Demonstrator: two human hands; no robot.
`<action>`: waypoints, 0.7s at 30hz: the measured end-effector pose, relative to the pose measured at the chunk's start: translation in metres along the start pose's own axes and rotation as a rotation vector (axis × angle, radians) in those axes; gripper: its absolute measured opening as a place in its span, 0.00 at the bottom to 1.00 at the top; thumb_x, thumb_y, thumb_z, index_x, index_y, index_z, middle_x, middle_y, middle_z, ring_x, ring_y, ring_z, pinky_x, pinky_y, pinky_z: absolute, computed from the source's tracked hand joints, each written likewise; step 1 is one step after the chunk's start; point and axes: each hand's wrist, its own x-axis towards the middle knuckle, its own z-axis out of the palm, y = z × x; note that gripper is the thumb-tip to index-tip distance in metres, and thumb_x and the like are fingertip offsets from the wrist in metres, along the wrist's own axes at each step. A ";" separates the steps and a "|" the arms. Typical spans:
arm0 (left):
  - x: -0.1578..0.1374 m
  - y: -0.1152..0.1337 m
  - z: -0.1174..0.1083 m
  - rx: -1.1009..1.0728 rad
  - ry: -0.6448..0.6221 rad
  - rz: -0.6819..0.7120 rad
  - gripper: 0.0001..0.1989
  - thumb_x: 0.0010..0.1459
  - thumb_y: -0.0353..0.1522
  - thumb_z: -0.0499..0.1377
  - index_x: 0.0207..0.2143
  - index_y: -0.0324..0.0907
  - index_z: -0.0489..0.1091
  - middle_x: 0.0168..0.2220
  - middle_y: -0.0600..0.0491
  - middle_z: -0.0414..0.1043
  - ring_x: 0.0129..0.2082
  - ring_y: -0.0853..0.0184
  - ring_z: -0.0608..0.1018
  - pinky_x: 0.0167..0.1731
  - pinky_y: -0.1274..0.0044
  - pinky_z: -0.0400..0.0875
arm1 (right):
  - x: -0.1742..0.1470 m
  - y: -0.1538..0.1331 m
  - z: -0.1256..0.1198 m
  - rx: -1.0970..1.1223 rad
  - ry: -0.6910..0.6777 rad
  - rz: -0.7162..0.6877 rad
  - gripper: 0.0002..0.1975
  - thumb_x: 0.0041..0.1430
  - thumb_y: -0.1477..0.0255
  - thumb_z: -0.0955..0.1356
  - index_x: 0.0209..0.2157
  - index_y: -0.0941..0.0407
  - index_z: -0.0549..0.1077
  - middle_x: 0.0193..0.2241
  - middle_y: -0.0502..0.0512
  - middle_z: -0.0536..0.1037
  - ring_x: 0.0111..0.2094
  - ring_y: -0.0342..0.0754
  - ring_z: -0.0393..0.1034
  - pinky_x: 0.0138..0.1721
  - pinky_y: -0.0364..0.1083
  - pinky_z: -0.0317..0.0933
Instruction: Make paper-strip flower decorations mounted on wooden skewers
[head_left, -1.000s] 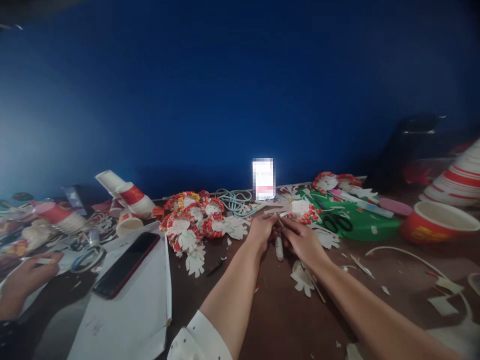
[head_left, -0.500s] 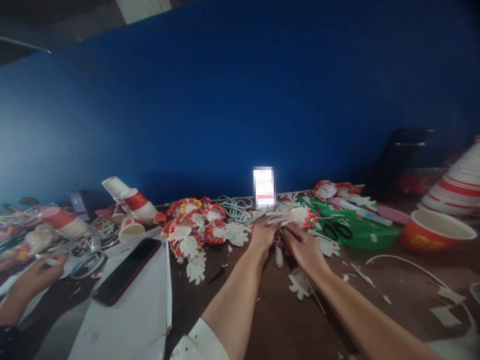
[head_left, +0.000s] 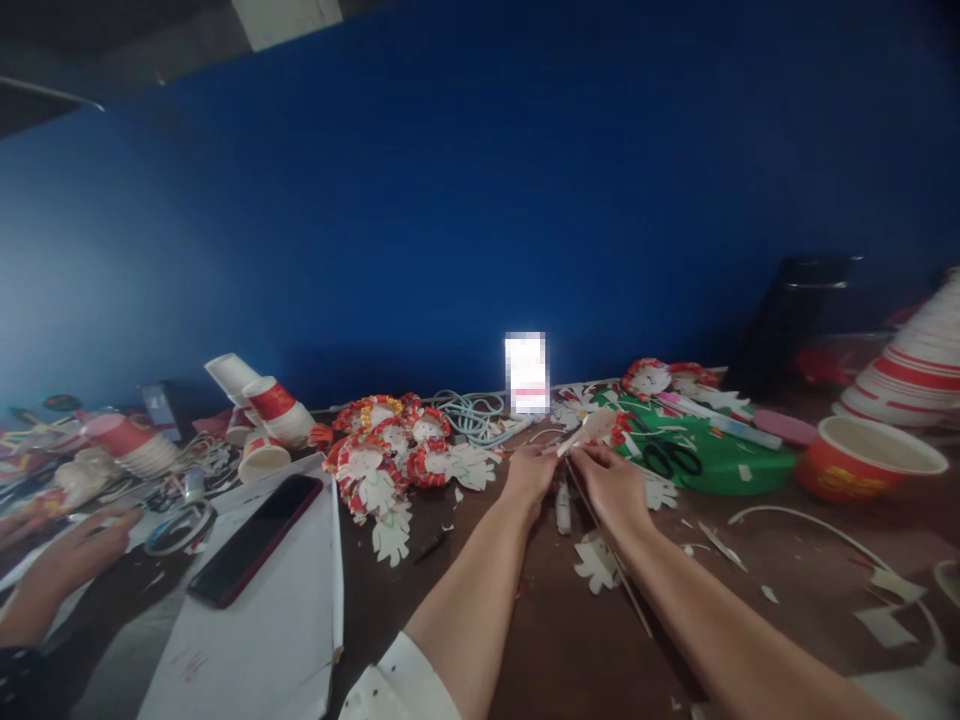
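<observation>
My left hand [head_left: 531, 478] is closed, its fingertips pinching a white paper piece [head_left: 576, 437] near the middle of the table. My right hand [head_left: 613, 486] meets it from the right, also closed. From under its fingers a thin brown stick [head_left: 634, 600] slants down toward me. Just below the hands lies a small whitish tube [head_left: 562, 512]. A white paper cutout with finger-like points [head_left: 596, 562] rests beneath the stick. Beyond my fingertips sits a red-and-white paper craft [head_left: 604, 426]. The exact contact between fingers, paper and stick is partly hidden.
Left are a pile of red-and-white paper crafts [head_left: 375, 460], a phone [head_left: 255, 540] on a white box [head_left: 247, 650], paper cups [head_left: 274, 410] and a co-worker's hand [head_left: 82, 555]. Right are scissors [head_left: 679, 462], a green sheet [head_left: 739, 460] and a red paper bowl [head_left: 862, 470].
A white paper piece now shows tilted up above my fingertips. My right hand has shifted slightly, still beside the left. At the far left, the co-worker's hand has moved a little.
</observation>
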 end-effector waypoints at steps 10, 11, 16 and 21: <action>-0.009 0.009 0.005 0.030 -0.012 -0.052 0.13 0.47 0.39 0.69 0.21 0.41 0.72 0.17 0.56 0.63 0.18 0.73 0.62 0.20 0.79 0.55 | 0.006 0.006 0.001 0.035 0.053 0.035 0.13 0.45 0.60 0.70 0.27 0.55 0.79 0.26 0.56 0.82 0.29 0.54 0.77 0.27 0.46 0.65; -0.009 0.009 0.005 0.029 -0.013 -0.049 0.13 0.47 0.38 0.69 0.21 0.41 0.72 0.16 0.56 0.63 0.18 0.73 0.62 0.20 0.79 0.55 | 0.006 0.007 0.001 0.034 0.050 0.033 0.13 0.45 0.60 0.70 0.27 0.55 0.79 0.26 0.56 0.82 0.29 0.54 0.76 0.26 0.46 0.65; -0.008 0.008 0.005 0.044 -0.001 -0.033 0.12 0.48 0.37 0.68 0.20 0.41 0.73 0.16 0.56 0.64 0.19 0.72 0.62 0.20 0.79 0.56 | 0.004 0.004 0.000 0.015 0.047 0.022 0.12 0.46 0.61 0.70 0.26 0.55 0.79 0.26 0.56 0.82 0.30 0.54 0.76 0.27 0.46 0.65; -0.004 0.002 0.002 0.025 0.000 -0.015 0.14 0.46 0.39 0.70 0.18 0.42 0.71 0.16 0.56 0.64 0.17 0.73 0.63 0.19 0.78 0.56 | 0.000 0.001 0.000 0.002 0.034 0.028 0.13 0.46 0.61 0.70 0.27 0.56 0.80 0.25 0.56 0.82 0.30 0.54 0.76 0.29 0.46 0.65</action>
